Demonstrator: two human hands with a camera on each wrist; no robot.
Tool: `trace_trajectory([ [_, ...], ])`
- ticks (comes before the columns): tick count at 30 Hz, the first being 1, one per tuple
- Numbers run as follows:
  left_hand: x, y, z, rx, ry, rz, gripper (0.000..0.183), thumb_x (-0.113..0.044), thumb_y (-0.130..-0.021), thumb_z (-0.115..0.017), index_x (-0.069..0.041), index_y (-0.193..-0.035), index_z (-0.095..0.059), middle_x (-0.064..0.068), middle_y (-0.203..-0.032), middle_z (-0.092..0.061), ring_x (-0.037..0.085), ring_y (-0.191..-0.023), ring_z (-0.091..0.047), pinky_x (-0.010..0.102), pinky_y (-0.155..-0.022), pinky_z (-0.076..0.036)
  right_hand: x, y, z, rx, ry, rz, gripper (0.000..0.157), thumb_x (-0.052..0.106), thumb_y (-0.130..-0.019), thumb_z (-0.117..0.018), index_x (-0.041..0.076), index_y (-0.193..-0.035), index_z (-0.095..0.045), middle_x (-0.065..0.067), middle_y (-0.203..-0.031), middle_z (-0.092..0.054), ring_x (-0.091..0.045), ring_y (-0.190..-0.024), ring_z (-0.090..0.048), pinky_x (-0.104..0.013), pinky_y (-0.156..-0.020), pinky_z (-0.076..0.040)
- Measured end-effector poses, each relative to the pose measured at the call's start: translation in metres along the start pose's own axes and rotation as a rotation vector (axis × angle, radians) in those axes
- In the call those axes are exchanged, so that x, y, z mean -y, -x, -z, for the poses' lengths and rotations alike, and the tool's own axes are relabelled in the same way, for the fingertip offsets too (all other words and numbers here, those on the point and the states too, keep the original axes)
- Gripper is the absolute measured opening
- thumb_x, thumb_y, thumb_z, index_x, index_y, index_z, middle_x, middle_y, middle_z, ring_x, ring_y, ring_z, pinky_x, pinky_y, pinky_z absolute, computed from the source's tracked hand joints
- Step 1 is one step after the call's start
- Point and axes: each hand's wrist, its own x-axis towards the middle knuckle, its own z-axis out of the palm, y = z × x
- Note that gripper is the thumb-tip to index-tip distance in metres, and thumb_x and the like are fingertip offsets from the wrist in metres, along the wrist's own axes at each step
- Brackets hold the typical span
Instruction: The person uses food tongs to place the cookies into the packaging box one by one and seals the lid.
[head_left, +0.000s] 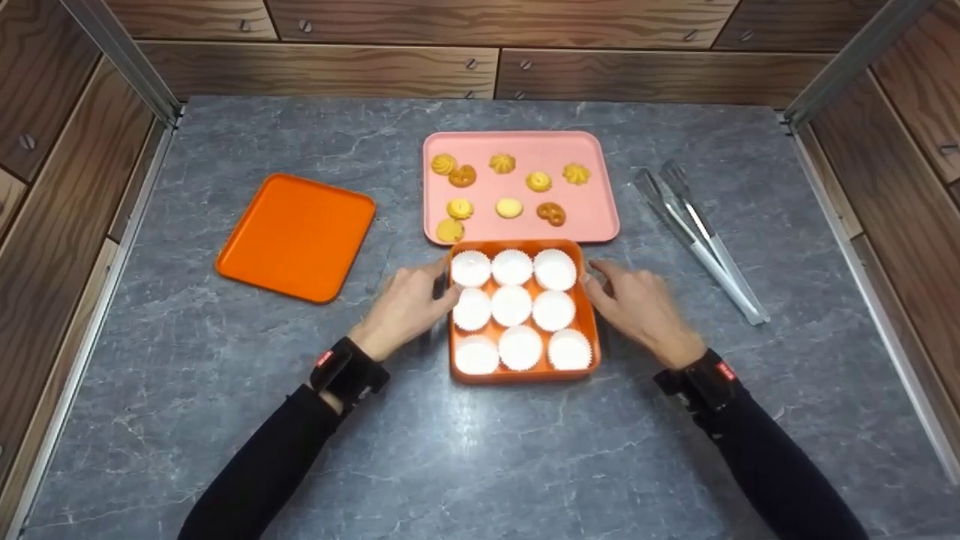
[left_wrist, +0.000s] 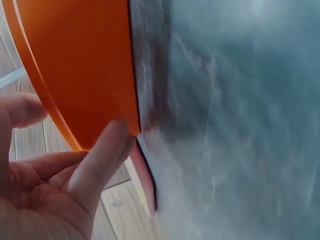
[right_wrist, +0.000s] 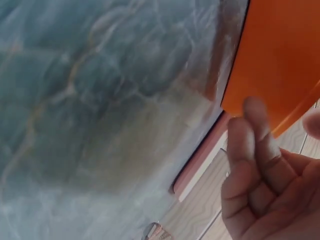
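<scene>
An orange square box (head_left: 525,376) sits on the table against the near edge of a pink tray. Several white paper baking cups (head_left: 511,306) fill it in rows. My left hand (head_left: 409,307) holds its left side, thumb at the rim and fingers (left_wrist: 102,155) along the outer wall. On the opposite side my right hand (head_left: 637,311) has its thumb at the rim, with fingers (right_wrist: 240,137) beside the outer wall. Both wrist views show the box's plain orange wall but not the cups.
The pink tray (head_left: 525,142) carries several yellow cookies (head_left: 508,208) and two pretzel-shaped ones (head_left: 551,214). To the left lies a flat orange lid or tray (head_left: 296,236). Metal tongs (head_left: 709,244) with pale handles lie on the right. Wood-patterned panels (head_left: 315,71) border the table.
</scene>
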Motion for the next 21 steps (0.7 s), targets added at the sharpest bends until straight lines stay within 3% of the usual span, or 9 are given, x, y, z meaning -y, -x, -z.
trace_trajectory([
  [2, 0.0, -0.001, -0.001, -0.001, 0.034, 0.003, 0.057, -0.024, -0.1, -0.064, 0.001, -0.15, -0.051, 0.002, -0.058, -0.05, 0.009, -0.042, -0.04, 0.024, -0.038, -0.034, 0.001, 0.0, -0.002, 0.008, -0.019, 0.011, 0.039, 0.026, -0.103, -0.059, 0.002, -0.131, -0.07, -0.014, -0.071, -0.067, -0.028, -0.057, -0.058, -0.047, -0.052, -0.052],
  [8, 0.002, -0.006, -0.004, -0.028, 0.12, 0.027, 0.054, -0.018, -0.1, -0.064, 0.003, -0.149, -0.051, 0.008, -0.074, -0.066, 0.01, -0.051, -0.048, 0.024, -0.045, -0.04, 0.002, -0.004, -0.005, -0.01, -0.041, 0.068, 0.036, 0.018, -0.104, -0.059, -0.003, -0.131, -0.07, -0.027, -0.099, -0.074, -0.035, -0.072, -0.07, -0.054, -0.065, -0.06],
  [15, 0.004, -0.014, -0.006, -0.048, 0.191, 0.041, 0.054, -0.02, -0.103, -0.06, 0.002, -0.151, -0.047, -0.004, -0.057, -0.048, 0.01, -0.042, -0.048, 0.024, -0.038, -0.04, 0.005, -0.012, -0.007, 0.0, -0.037, 0.043, 0.031, 0.015, -0.105, -0.054, -0.002, -0.123, -0.072, -0.015, -0.074, -0.066, -0.032, -0.065, -0.062, -0.052, -0.059, -0.056],
  [21, 0.007, -0.021, -0.01, -0.07, 0.199, 0.037, 0.053, -0.02, -0.105, -0.058, 0.003, -0.151, -0.046, -0.006, -0.055, -0.047, 0.009, -0.041, -0.042, 0.024, -0.038, -0.037, 0.003, -0.02, -0.006, 0.039, -0.052, 0.019, 0.034, 0.016, -0.107, -0.051, -0.003, -0.129, -0.068, -0.013, -0.074, -0.066, -0.034, -0.073, -0.067, -0.054, -0.065, -0.059],
])
